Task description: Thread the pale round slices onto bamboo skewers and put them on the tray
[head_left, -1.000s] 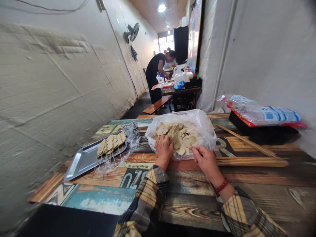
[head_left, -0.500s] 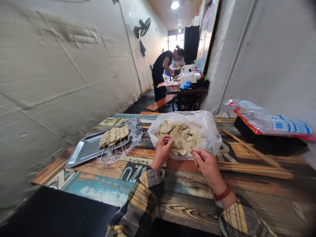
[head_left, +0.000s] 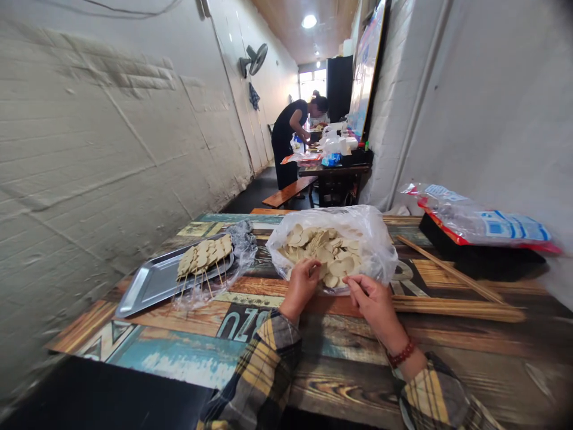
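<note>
At the front of a clear plastic bag heaped with thin beige slices, my left hand is closed, its fingertips pinching the edge of a slice. The fingers partly cover that slice. Just to the right, my right hand pinches a thin wooden skewer, mostly hidden by the fingers and palm. A round slice sits at the skewer's tip, over the heap. On a metal tray to the left lie several skewers loaded with the same slices, their bare sticks pointing towards me.
Bare wooden sticks lie on the patterned table to the right. Behind them is a black tray with plastic packaging on it. Crumpled plastic lies by the metal tray. Farther back, a person bends over another table.
My left hand has shifted right, closer to my right hand and the slice on the skewer. My right hand has barely moved. The whole view has tilted slightly.
</note>
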Available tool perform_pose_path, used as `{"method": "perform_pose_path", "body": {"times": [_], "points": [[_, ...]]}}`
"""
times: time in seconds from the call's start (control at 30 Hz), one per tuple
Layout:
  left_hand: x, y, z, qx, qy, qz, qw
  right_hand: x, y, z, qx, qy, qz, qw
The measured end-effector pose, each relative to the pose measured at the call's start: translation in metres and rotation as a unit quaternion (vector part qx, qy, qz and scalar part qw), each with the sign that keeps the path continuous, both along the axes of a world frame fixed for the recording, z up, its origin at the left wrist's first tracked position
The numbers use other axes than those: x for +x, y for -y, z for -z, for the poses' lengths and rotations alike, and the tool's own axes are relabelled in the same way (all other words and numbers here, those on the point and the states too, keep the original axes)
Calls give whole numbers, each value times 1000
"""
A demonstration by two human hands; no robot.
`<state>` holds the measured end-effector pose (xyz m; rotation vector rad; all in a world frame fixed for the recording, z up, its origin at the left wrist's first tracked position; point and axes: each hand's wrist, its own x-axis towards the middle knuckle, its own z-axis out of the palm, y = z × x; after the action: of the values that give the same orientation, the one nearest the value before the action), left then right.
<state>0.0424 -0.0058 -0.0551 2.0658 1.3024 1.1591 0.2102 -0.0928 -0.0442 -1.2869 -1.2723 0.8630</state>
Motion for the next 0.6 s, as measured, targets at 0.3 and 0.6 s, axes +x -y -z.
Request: {"method": "perform_pose_path", "body": {"times": [0.3,0.6], "points": [[0,8,2,53,-126,5,991,0,-3,0,22,25,10,999],[8,14,-8,64,-222,-43,972,0,-4,1,18,19,10,1000]]}}
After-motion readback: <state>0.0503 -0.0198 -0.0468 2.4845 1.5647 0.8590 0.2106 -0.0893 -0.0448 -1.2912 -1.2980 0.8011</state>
